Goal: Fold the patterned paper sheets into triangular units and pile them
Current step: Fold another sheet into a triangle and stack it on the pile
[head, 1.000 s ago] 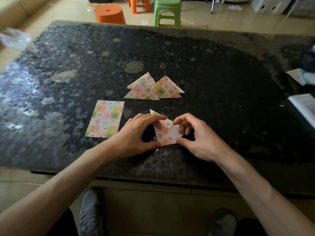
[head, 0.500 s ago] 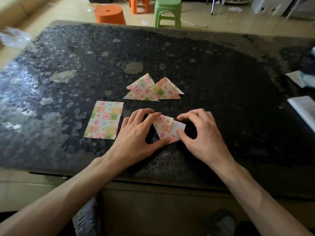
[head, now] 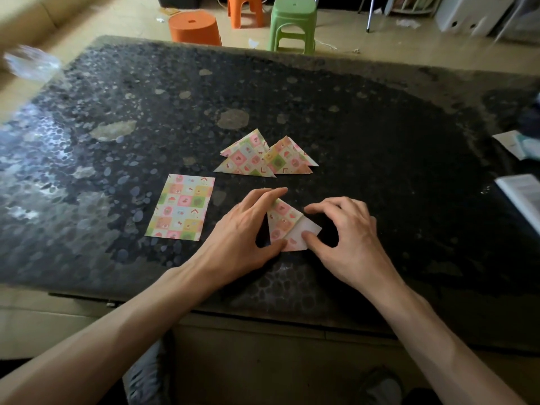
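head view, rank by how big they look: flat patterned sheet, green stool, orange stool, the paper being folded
1. flat patterned sheet
2. green stool
3. orange stool and half-folded paper: about alike, not ranked
The stools stand farther off, so they look smaller than they are.
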A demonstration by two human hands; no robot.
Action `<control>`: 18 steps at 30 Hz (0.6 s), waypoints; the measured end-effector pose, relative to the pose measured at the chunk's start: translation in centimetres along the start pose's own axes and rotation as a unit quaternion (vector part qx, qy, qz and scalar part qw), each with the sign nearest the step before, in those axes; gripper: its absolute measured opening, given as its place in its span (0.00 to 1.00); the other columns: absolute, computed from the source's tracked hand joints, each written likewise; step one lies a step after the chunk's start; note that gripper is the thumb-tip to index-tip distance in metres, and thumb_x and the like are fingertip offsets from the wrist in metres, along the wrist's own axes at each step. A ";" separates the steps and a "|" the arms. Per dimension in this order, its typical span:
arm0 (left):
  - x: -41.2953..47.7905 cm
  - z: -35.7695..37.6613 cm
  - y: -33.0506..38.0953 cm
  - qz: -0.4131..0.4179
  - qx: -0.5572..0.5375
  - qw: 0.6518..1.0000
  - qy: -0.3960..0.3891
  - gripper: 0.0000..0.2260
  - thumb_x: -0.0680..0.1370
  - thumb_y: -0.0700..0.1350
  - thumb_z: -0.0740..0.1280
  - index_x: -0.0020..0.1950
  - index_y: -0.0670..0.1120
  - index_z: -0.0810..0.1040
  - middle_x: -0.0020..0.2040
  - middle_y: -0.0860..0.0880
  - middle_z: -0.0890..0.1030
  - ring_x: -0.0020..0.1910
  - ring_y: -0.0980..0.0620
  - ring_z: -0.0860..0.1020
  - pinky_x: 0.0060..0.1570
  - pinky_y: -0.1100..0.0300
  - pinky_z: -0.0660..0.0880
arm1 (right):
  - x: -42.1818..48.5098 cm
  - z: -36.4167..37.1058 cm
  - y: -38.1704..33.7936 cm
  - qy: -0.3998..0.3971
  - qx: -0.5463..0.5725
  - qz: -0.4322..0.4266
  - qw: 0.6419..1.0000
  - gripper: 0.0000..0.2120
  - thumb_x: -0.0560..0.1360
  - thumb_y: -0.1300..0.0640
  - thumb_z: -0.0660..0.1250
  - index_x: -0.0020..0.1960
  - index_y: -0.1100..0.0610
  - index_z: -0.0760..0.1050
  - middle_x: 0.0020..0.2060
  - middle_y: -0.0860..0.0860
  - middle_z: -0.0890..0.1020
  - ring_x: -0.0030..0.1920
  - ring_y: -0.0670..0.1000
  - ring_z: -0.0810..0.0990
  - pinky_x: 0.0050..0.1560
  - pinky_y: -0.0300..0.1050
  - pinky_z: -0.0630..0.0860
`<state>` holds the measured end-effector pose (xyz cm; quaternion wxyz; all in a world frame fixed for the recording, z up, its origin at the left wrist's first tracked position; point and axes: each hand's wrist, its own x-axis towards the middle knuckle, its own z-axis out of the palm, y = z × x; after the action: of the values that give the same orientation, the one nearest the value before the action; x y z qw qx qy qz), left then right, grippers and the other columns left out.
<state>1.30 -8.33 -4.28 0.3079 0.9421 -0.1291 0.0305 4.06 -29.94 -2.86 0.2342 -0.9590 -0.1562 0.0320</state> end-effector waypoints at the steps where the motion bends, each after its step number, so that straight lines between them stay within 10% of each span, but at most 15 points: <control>1: -0.1 0.0 0.0 0.002 -0.011 1.000 -0.003 0.38 0.76 0.52 0.75 0.81 0.57 0.59 0.75 0.57 0.66 0.69 0.60 0.70 0.65 0.59 0.74 | 0.0 0.0 0.0 0.002 0.002 0.000 1.000 0.21 0.77 0.46 0.73 0.69 0.43 0.76 0.65 0.42 0.73 0.72 0.46 0.63 0.65 0.42 0.59; 9: -0.3 -0.4 0.5 0.060 -0.105 0.993 0.000 0.38 0.74 0.28 0.64 0.81 0.51 0.63 0.76 0.54 0.64 0.71 0.56 0.72 0.62 0.57 0.79 | -0.3 0.4 -0.2 0.026 0.064 -0.055 0.996 0.23 0.75 0.52 0.75 0.69 0.46 0.75 0.62 0.42 0.75 0.65 0.44 0.71 0.67 0.46 0.72; 18: -0.6 -0.3 -0.1 -0.017 -0.139 0.983 0.114 0.34 0.78 0.31 0.66 0.80 0.55 0.63 0.74 0.54 0.63 0.67 0.56 0.75 0.53 0.58 0.83 | -0.5 0.5 -0.3 0.028 0.061 -0.087 0.994 0.20 0.75 0.54 0.76 0.63 0.46 0.73 0.60 0.42 0.71 0.63 0.41 0.71 0.63 0.37 0.72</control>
<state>0.78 -7.92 -4.16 0.4493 0.8824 -0.0800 0.1145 3.40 -29.64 -3.18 0.2981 -0.9262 -0.2305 -0.0057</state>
